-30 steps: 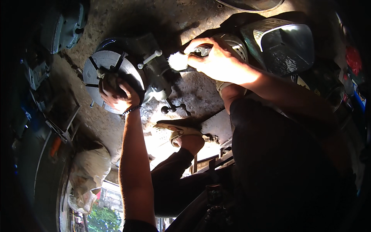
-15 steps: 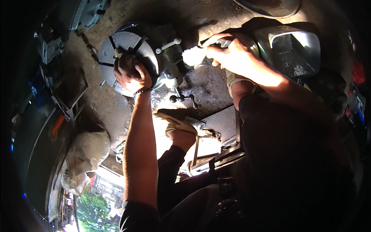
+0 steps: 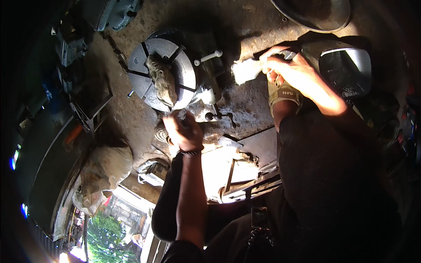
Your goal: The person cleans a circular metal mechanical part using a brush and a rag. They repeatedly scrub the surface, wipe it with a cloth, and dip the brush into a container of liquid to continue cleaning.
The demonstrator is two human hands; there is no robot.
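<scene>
A round grey slotted machine table [image 3: 186, 72] stands on the floor, with a crumpled dirty rag [image 3: 164, 83] lying across its face. Just below the table's lower rim is my left hand [image 3: 186, 131], off the rag; its fingers look bent but are blurred and partly in shadow. My right hand [image 3: 294, 72] grips a paintbrush [image 3: 247, 71] by the handle, its pale bristles pointing left over the floor and washed out by sunlight. Between the hands are the crank handle [image 3: 219, 117] and a lever with ball ends [image 3: 209, 57], both on the machine table's base.
A cut-open rectangular can [image 3: 368, 70] with dark liquid stands right of my right hand. At the top is a round pan [image 3: 346, 19]. Grey metal machine parts [image 3: 72, 50] lie at the left, above a pale sack [image 3: 112, 164]. My sandalled foot [image 3: 285, 96] is below the brush hand.
My left hand has come off the rag on the machine table and drawn back toward me. The brush stays in my right hand. The whole view has shifted slightly.
</scene>
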